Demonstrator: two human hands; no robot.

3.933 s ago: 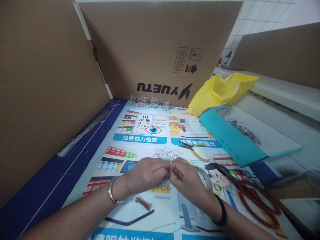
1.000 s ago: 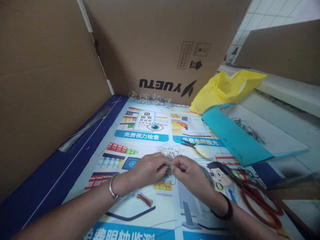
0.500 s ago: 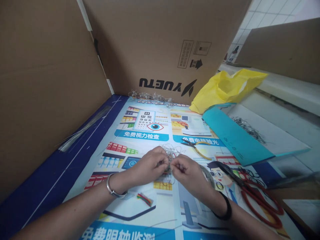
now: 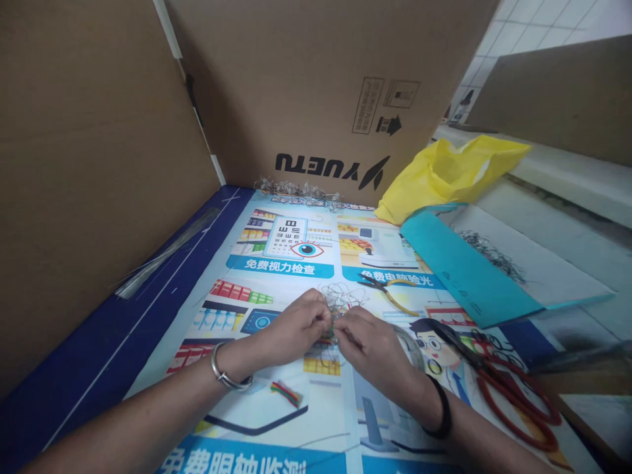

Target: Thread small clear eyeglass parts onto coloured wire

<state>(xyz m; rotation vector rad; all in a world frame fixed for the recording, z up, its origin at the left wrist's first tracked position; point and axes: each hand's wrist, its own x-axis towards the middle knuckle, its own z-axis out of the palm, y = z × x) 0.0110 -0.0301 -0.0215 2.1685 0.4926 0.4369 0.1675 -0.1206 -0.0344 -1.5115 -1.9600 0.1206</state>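
A tangle of thin silvery wire (image 4: 343, 297) with small coloured bits in it lies between my two hands over the printed poster sheet (image 4: 326, 408). My left hand (image 4: 303, 326), with a metal bangle at the wrist, pinches the wire from the left. From the other side my right hand (image 4: 368, 339), a black band on its wrist, closes its fingertips on the wire too. The fingertips nearly touch and hide the exact spot they grip. Nearer to me is a small bundle of red, yellow and green strands (image 4: 285, 394).
Yellow-handled pliers (image 4: 390, 294) lie beyond my right hand, red-handled scissors (image 4: 513, 401) to its right. A turquoise folder (image 4: 469, 270) holds short wire pieces. Behind it sits a yellow bag (image 4: 444, 174). Cardboard walls (image 4: 316, 85) stand behind and left; long wires (image 4: 168, 253) lie at left.
My right hand has shifted and turned slightly, its fingers a little more curled. My left hand stays almost in place, and more of the wire tangle shows above the hands.
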